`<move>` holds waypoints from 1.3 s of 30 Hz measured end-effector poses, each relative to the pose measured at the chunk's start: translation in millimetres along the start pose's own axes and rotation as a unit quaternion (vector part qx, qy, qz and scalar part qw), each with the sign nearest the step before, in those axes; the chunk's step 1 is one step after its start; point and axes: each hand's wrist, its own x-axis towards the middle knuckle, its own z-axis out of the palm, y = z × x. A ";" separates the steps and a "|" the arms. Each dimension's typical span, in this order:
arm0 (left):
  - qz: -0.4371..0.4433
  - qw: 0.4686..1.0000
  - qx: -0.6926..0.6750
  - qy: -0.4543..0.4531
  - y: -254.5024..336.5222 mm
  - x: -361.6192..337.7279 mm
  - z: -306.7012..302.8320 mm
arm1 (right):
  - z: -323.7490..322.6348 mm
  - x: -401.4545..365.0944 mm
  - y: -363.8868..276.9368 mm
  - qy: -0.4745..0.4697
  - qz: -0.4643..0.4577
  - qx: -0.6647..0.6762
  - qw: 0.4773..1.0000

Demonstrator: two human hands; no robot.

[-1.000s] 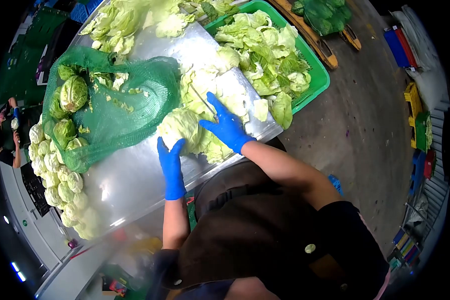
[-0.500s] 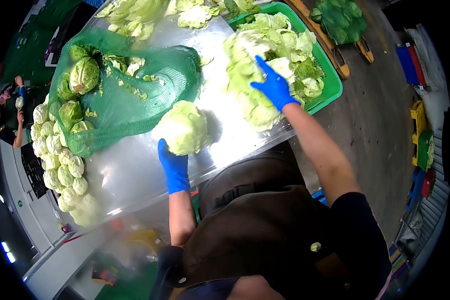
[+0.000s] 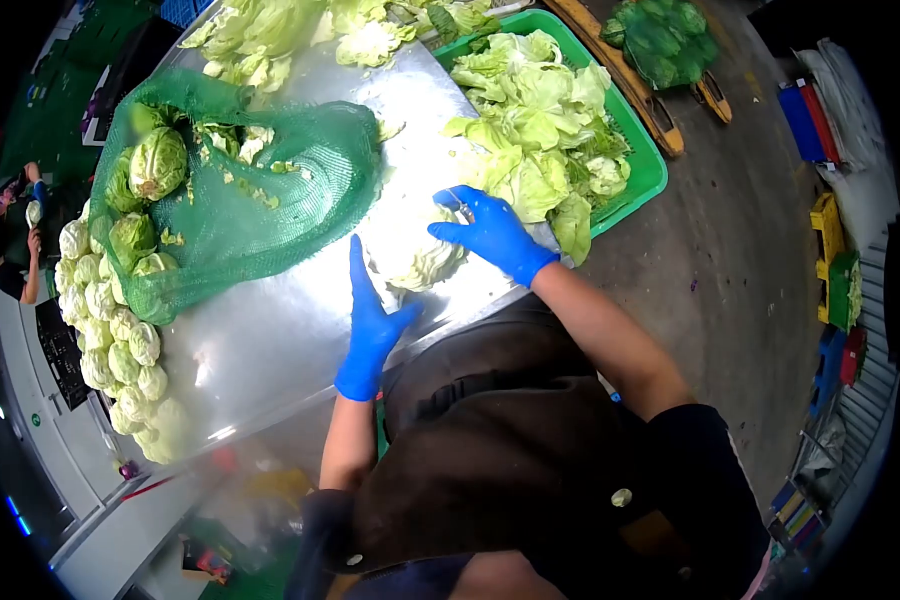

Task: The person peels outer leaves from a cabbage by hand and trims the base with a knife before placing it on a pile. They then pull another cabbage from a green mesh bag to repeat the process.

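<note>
A pale, whitish-green cabbage (image 3: 410, 250) sits on the metal table (image 3: 260, 345), partly washed out by glare. On its near left side is my left hand (image 3: 373, 325) in a blue glove, fingers stretched out along it and thumb spread apart. My right hand (image 3: 495, 235), gloved in blue too, grips the cabbage's right side with bent fingers and thumb. A small shiny bit shows between that thumb and the fingers; I cannot tell what it is. Loose outer leaves (image 3: 540, 110) fill and overhang the green crate (image 3: 650, 180) to the right.
A green mesh bag (image 3: 300, 220) holding uncut cabbages (image 3: 158, 163) and scraps lies on the table. Trimmed cabbages (image 3: 120, 325) are heaped along the left. More leaves (image 3: 260, 40) lie at the far edge. Another person (image 3: 15, 235) stands at far left. A pallet jack (image 3: 660, 125) is beyond the crate.
My right hand has come left from the leaves over the crate to the cabbage. The cabbage has shifted slightly right and turned, showing a whiter side. My left hand has spread its thumb.
</note>
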 end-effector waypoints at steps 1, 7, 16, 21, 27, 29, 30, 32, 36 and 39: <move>-0.035 0.998 -0.040 0.020 -4.7 1.6 3.4 | 9.1 -3.6 10.7 0.056 -0.059 0.008 0.997; -0.113 0.990 0.021 0.080 19.0 38.6 30.3 | -10.5 -21.1 -11.2 0.037 -0.090 -0.270 0.958; -0.037 0.985 0.145 0.087 19.9 41.2 47.5 | 4.3 -13.7 -13.2 0.007 -0.154 -0.423 0.893; -0.014 0.974 0.205 0.097 15.0 32.5 55.0 | 7.2 -12.2 -5.0 0.045 -0.179 -0.430 0.884; 0.044 0.976 0.190 0.095 18.2 3.6 63.3 | -29.5 47.7 0.6 -0.029 0.031 -0.357 0.933; 0.063 0.985 0.132 0.093 8.9 9.3 52.5 | -20.7 32.6 -8.1 0.030 0.027 -0.319 0.947; 0.063 0.989 0.102 0.091 4.5 6.3 47.5 | -19.1 36.4 6.6 0.048 0.022 -0.289 0.956; 0.055 0.994 0.044 0.083 -1.9 -4.7 38.1 | -27.0 45.3 22.4 0.066 0.075 -0.283 0.954; 0.055 0.995 -0.047 0.065 19.8 -7.7 38.6 | -40.2 41.9 43.3 0.130 0.151 -0.193 0.961; 0.054 0.994 -0.048 0.081 14.2 1.2 55.4 | -40.9 13.2 -3.3 0.161 0.121 -0.255 0.946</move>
